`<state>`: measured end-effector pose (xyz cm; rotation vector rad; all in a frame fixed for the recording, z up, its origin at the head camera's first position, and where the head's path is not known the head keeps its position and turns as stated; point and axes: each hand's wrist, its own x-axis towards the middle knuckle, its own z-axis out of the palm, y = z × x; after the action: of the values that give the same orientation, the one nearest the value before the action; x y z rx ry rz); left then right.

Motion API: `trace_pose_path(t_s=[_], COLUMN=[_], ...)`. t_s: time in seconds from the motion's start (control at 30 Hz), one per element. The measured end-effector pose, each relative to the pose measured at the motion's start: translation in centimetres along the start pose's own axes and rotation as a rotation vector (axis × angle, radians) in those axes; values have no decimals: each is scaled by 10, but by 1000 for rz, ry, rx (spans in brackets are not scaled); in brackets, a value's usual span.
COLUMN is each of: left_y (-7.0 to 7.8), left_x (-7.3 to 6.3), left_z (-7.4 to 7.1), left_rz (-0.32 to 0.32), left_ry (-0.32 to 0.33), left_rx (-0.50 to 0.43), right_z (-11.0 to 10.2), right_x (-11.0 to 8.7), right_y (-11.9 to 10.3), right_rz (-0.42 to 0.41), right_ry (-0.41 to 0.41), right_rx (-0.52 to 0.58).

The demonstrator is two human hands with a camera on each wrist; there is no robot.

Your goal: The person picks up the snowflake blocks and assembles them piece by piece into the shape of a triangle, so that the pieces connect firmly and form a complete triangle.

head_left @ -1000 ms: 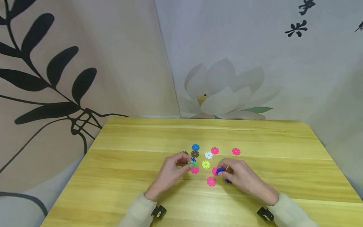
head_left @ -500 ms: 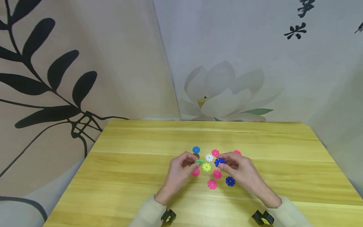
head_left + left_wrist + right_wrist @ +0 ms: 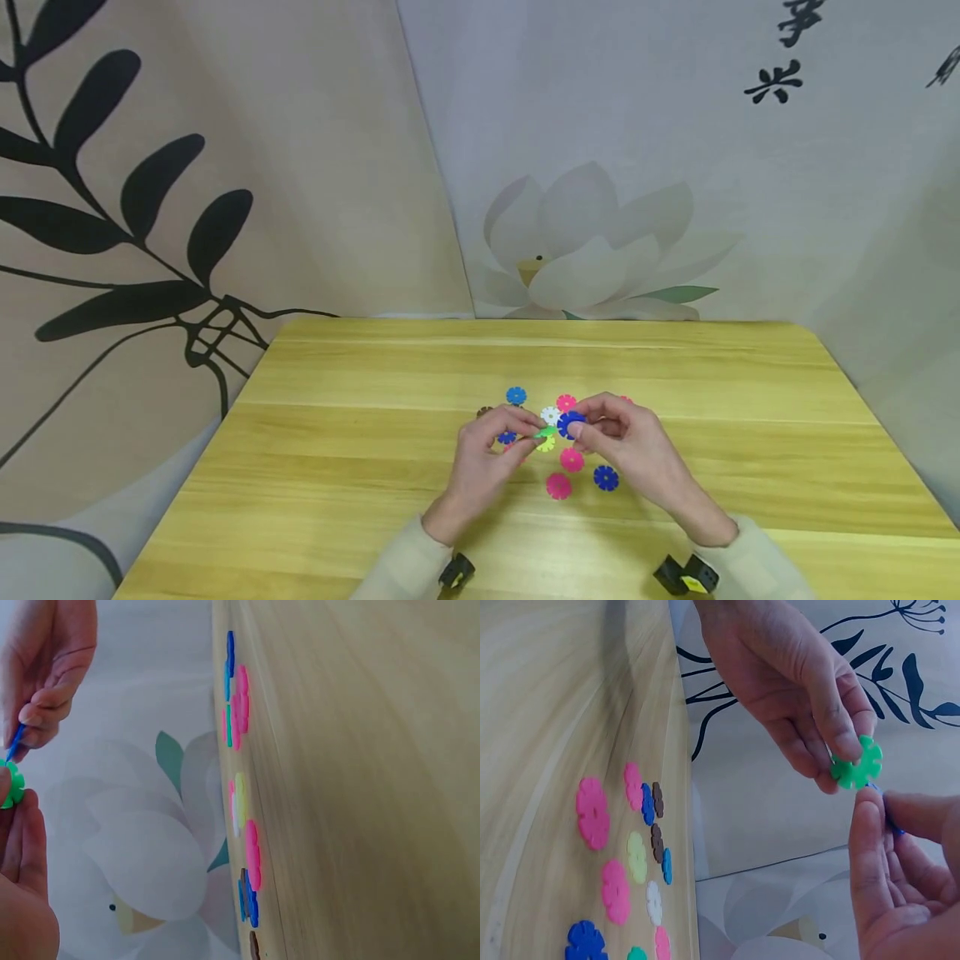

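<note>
My left hand (image 3: 483, 462) pinches a green notched disc (image 3: 859, 763) between thumb and fingers above the table. Facing it, my right hand (image 3: 637, 454) pinches a dark blue notched disc (image 3: 570, 424). In the right wrist view the two discs meet edge to edge, roughly crosswise; whether their slots are engaged I cannot tell. Below the hands lie a yellow disc (image 3: 637, 856), a white disc (image 3: 551, 415) and pink discs, one of them (image 3: 572, 459) just under the right fingers. Another dark blue disc (image 3: 606, 477) rests near the right hand.
The loose discs lie flat in a scattered group on the wooden table (image 3: 337, 467). A lighter blue disc (image 3: 516, 395) sits behind the left hand, with brown discs (image 3: 657, 843) close by. A printed wall covering (image 3: 600, 125) rises behind the table's far edge.
Both hands have lifted a little off the table and drawn together. The green disc has moved right until it meets the dark blue disc, which has turned its face toward the head camera.
</note>
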<state>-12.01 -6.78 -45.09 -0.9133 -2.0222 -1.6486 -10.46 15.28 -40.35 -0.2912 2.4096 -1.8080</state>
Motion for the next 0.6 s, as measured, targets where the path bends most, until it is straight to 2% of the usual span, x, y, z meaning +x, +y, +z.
trace_pose_path(t_s=[0.23, 0.43, 0.6], left_y=[-1, -4, -3], left_x=[1, 4, 8], left_z=[2, 3, 2], left_rz=[120, 231, 368], left_ry=[-8, -10, -8], left_rx=[0, 41, 112], right_z=[3, 3, 4], right_x=[0, -1, -2], right_y=[-1, -2, -3], right_rz=[-7, -4, -31], right_ry=[0, 2, 1], right_rx=[-11, -19, -11])
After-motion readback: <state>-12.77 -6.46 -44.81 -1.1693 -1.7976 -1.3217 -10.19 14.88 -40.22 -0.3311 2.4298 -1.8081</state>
